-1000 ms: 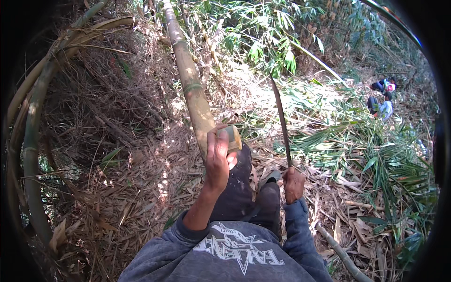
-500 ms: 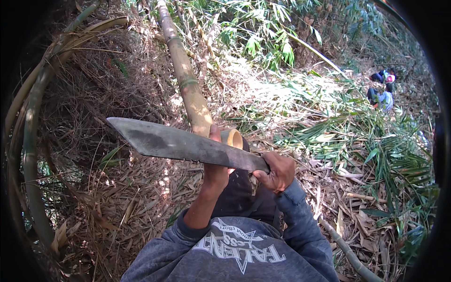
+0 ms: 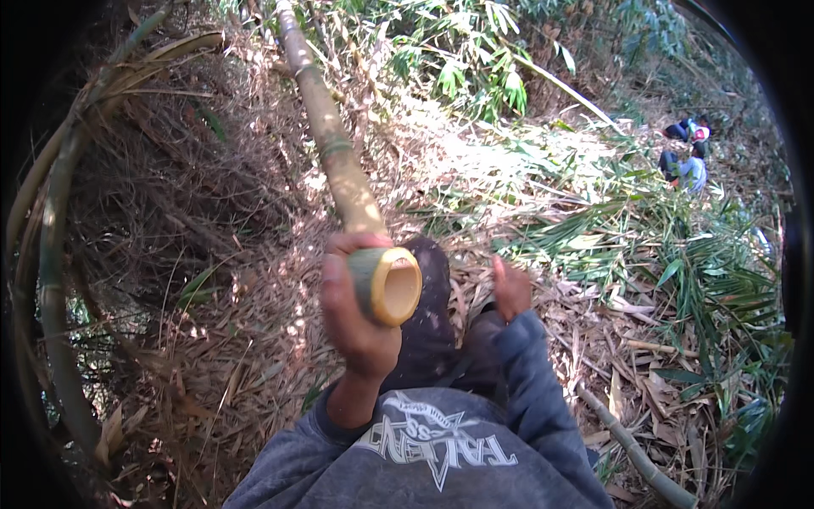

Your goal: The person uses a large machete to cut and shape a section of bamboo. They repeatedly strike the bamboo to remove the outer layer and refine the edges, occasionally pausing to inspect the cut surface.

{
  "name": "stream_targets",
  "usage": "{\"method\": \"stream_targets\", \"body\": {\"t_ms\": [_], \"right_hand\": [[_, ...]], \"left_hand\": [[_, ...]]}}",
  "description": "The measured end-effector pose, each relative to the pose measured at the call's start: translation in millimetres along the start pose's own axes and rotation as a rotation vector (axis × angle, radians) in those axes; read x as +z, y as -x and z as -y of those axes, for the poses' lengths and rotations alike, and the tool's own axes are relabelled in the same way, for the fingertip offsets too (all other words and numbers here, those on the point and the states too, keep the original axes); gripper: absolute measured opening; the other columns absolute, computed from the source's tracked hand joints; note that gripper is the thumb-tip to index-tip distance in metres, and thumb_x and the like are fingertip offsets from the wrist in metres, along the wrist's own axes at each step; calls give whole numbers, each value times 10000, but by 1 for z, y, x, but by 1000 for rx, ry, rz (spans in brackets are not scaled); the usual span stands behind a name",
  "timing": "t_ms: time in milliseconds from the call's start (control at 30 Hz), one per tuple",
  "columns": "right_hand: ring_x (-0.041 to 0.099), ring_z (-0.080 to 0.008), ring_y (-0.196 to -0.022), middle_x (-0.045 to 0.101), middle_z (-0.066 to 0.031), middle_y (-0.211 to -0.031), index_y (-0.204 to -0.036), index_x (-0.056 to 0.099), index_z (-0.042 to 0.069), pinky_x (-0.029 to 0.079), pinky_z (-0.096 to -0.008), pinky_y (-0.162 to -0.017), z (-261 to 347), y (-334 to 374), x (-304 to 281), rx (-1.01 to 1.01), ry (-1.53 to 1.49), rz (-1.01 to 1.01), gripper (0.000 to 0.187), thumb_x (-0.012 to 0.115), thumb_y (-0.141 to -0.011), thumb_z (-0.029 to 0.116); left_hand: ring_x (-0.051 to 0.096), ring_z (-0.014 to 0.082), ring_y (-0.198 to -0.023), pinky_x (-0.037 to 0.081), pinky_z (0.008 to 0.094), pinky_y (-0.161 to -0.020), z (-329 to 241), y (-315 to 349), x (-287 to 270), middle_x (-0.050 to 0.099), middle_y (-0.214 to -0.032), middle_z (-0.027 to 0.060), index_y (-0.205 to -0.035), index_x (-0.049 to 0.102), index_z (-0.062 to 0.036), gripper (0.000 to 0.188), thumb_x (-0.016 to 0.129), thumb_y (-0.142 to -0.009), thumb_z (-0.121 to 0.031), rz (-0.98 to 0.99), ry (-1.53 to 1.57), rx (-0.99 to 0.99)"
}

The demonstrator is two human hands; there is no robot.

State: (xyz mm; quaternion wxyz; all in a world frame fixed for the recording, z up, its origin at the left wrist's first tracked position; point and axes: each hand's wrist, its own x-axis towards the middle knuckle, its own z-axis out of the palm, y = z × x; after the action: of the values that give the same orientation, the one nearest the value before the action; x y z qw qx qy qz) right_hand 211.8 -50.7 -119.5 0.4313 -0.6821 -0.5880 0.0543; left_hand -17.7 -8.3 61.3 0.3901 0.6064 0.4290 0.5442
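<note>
One bamboo tube point(image 3: 368, 282) in left hand point(image 3: 356, 327), rim point(image 3: 397, 318) now unobstructed

Open air lay between the tube point(image 3: 365, 284) in the left hand point(image 3: 360, 335) and the right hand point(image 3: 512, 293), above the legs point(image 3: 431, 293), a long pole point(image 3: 326, 127) barred the way beyond, bent stems point(image 3: 56, 220) closed off the far left.

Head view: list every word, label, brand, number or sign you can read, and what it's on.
Large white lettering, upside down, on the dark gray shirt: readable, wording withheld.
Smaller white lettering, same shirt: too blurred to read.
Cut bamboo piece in the left hand: no lettering visible.
Two distant people: too small to tell.
</note>
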Motion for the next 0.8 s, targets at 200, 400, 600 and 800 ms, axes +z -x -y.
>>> {"method": "stream_targets", "body": {"t_ms": [200, 400, 600, 800], "right_hand": [[510, -330, -520, 517, -168, -542, -713, 589, -21, 375, -460, -534, -34, 58, -28, 464, 53, 16, 586, 307, -1002, 404], [474, -272, -490, 453, -111, -535, -696, 530, 10, 371, -390, -495, 46, 16, -46, 244, -218, 37, 538, 419, -960, 466], [519, -301, -483, 497, -123, -594, -734, 542, 38, 409, -384, -463, 102, -25, -58, -204, -142, 102, 526, 597, -840, 550], [507, -271, -444, 448, -89, -559, -687, 528, 47, 387, -382, -420, 117, -38, -54, -441, -76, 95, 556, 647, -789, 581]], "left_hand": [[437, 58, -514, 311, 180, -400, 2, -28, -2, 551, -827, 43, -1119, 481, -66, 390, 338, -1007, -411, 53, 684, -386], [425, 68, -546, 321, 202, -439, 20, -17, 12, 533, -824, 47, -1149, 464, -85, 305, 390, -997, -338, 66, 675, -550], [569, 142, -744, 461, 260, -602, 49, -6, 7, 576, -943, 72, -1170, 496, -50, 350, 426, -981, -335, 133, 773, -436], [541, 98, -876, 452, 273, -771, 49, -3, 15, 560, -948, 20, -1072, 529, -40, 328, 524, -935, -338, 87, 599, -253]]}}
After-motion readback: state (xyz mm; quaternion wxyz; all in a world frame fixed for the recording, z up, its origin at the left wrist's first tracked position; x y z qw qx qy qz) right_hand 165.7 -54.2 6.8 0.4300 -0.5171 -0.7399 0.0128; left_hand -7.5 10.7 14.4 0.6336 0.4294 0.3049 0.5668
